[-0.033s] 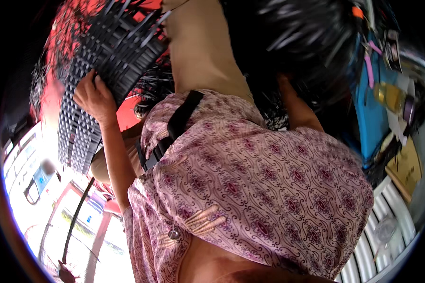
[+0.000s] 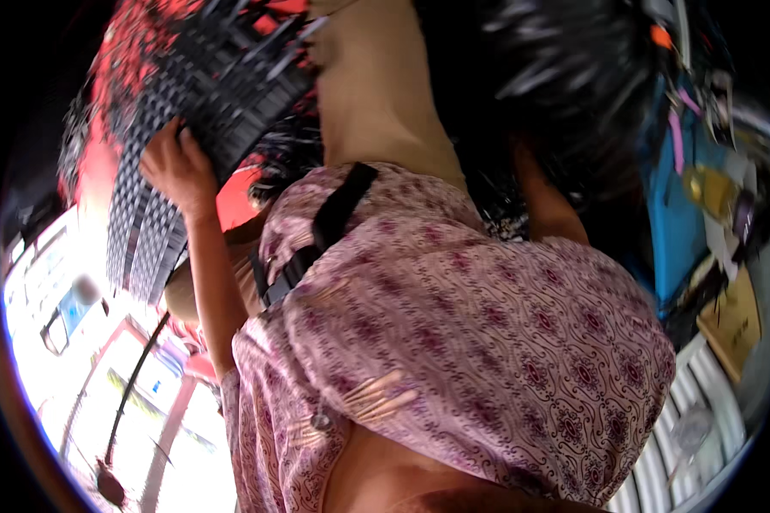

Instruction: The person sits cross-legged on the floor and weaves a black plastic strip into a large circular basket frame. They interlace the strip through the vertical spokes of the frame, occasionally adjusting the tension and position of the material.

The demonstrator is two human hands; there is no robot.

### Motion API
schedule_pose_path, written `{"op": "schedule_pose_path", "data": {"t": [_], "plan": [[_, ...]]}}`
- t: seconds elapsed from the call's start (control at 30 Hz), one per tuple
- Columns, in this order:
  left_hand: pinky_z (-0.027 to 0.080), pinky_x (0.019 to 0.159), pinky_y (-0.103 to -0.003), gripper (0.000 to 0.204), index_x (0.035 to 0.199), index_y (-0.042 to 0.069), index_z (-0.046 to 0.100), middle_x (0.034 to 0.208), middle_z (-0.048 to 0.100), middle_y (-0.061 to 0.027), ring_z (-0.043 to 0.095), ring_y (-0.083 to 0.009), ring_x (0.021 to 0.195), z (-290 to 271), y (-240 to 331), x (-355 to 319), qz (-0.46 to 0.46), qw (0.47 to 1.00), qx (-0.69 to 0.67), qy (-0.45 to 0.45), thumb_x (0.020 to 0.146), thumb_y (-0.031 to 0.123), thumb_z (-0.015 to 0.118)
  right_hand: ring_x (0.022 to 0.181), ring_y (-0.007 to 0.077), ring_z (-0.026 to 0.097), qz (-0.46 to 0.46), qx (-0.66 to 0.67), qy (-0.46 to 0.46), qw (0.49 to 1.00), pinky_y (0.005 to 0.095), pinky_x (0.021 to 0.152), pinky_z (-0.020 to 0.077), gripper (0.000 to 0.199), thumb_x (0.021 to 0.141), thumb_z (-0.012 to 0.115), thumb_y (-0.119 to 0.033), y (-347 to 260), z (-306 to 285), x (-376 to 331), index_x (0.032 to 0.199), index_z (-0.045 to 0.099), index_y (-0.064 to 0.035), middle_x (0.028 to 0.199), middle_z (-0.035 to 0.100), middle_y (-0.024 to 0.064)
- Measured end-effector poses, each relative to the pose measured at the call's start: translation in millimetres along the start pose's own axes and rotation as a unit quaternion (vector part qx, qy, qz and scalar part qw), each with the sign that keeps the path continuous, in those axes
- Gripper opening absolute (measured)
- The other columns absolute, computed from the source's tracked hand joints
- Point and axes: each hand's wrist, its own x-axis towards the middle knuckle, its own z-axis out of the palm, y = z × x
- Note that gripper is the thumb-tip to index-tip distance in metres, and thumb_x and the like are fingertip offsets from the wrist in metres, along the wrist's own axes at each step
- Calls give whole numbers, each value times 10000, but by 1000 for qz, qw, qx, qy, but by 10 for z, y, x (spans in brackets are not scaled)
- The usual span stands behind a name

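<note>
A dark grey panel woven from flat strips [image 2: 158, 111] lies at the upper left, its loose strip ends sticking out at the far side. My left hand [image 2: 180, 171] rests on the weave near its right edge, fingers bent but apart, fingertips against the strips. My right forearm reaches up into deep shadow on the right, where my right hand [image 2: 524, 158] is almost lost. Around it are bunches of loose black strips [image 2: 565, 68], smeared by motion. What those fingers hold, if anything, cannot be made out.
Red material [image 2: 238, 201] shows beneath and behind the panel. My tan-trousered leg [image 2: 376, 94] runs between both hands. To the right are a blue surface [image 2: 672, 222], pink-handled pliers or scissors [image 2: 677, 141], a yellow-brown roll [image 2: 708, 190], a tan block [image 2: 731, 325] and a white slatted seat [image 2: 701, 419].
The whole view has shifted slightly and blurred. My left hand stays on the weave, a little higher in view, and the black strips on the right have moved.
</note>
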Motion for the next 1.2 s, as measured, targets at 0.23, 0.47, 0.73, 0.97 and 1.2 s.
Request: {"op": "schedule_pose_path", "data": {"t": [0.23, 0.47, 0.73, 0.97, 1.2], "plan": [[393, 928, -406, 212, 1126, 100, 678, 1064, 624, -91, 552, -279, 1013, -78, 0, 59, -29, 999, -27, -4, 928, 156, 626, 731, 217, 675, 72, 37, -17, 997, 345, 577, 521, 240, 902, 676, -275, -351, 70, 365, 1033, 666, -74, 888, 702, 85], [400, 904, -391, 220, 1126, 99, 673, 1023, 622, -88, 547, -278, 964, -132, 39, 39, -38, 999, -30, 3, 913, 126, 629, 723, 225, 675, 93, 90, -64, 989, 347, 570, 520, 244, 906, 679, -272, -474, -65, 444, 1045, 650, -73, 884, 702, 92], [391, 919, -395, 209, 1121, 125, 701, 1041, 671, -35, 580, -239, 993, 10, -36, -10, -9, 1000, -5, 1, 936, 187, 629, 715, 234, 674, 119, 186, -199, 955, 350, 562, 519, 251, 910, 683, -267, -262, -372, 244, 1058, 633, -71, 880, 702, 100], [392, 928, -378, 227, 1150, 132, 704, 1060, 653, -42, 573, -216, 995, 28, -81, 3, -7, 1000, -12, 3, 957, 218, 622, 697, 229, 674, 178, 145, -271, 935, 344, 536, 506, 236, 925, 679, -276, -625, -222, -145, 1043, 617, -81, 860, 698, 112], [400, 924, -377, 223, 1148, 142, 704, 1057, 658, -41, 577, -220, 994, -14, -34, 2, -16, 1000, -17, 4, 950, 211, 629, 688, 237, 667, 276, 171, -286, 902, 361, 537, 511, 271, 933, 673, -323, -834, 43, -94, 1111, 610, -128, 854, 698, 110]]}}
